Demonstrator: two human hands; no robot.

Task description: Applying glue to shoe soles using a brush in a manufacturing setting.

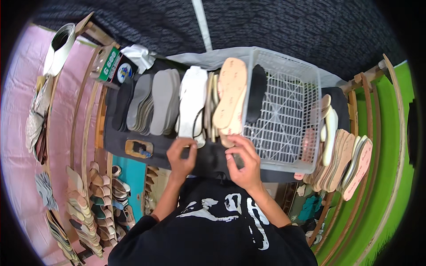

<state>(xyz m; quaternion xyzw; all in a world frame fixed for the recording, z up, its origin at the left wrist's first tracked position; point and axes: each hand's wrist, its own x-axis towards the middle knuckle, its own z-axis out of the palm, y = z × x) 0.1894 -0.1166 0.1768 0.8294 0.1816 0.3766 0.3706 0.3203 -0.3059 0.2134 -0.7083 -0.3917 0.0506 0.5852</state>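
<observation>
My left hand (181, 156) is at the near end of a white insole stack (191, 95), its fingers bent and drawn together. A thin curved black strip (195, 122) runs up from its fingertips along the stack's right side. My right hand (244, 163) is just below a stack of beige insoles (230, 91), thumb and forefinger apart with nothing visible between them. Several narrow cream pieces (212, 99) stand between these two stacks. Left of them lie grey insoles (164, 97), more grey ones (140, 102) and dark ones (123, 104).
A translucent plastic basket (284, 165) at the right holds a black sole (256, 93). Beyond it stand more beige insoles (337, 155). A tan oval dish (133, 148) is at the front left, a green-and-white box (113, 64) behind. Wooden racks (82, 128) flank the table.
</observation>
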